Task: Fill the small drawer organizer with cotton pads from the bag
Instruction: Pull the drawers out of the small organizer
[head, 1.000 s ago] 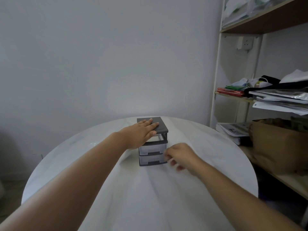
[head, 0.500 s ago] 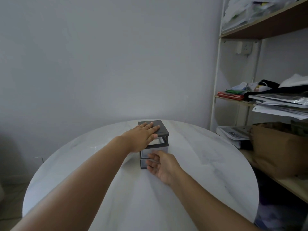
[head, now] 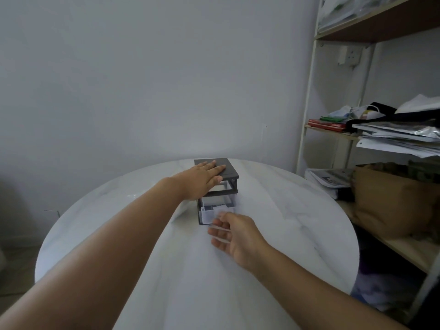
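Small grey plastic drawer organizer [head: 228, 173]: we judge it light, skiddy.
Left hand [head: 201, 181]: flat, pinning top.
Right hand [head: 235, 236]: at clear drawer front [head: 210, 212]; grip blurred.

Two arms of one person are seen, both bare from the hand up to the picture's edge. The left hand [head: 202, 181] is sharp in outline. The right hand [head: 235, 236], nearer than the small dark grey plastic drawer organizer [head: 229, 173], has blurred fingers [head: 216, 232].
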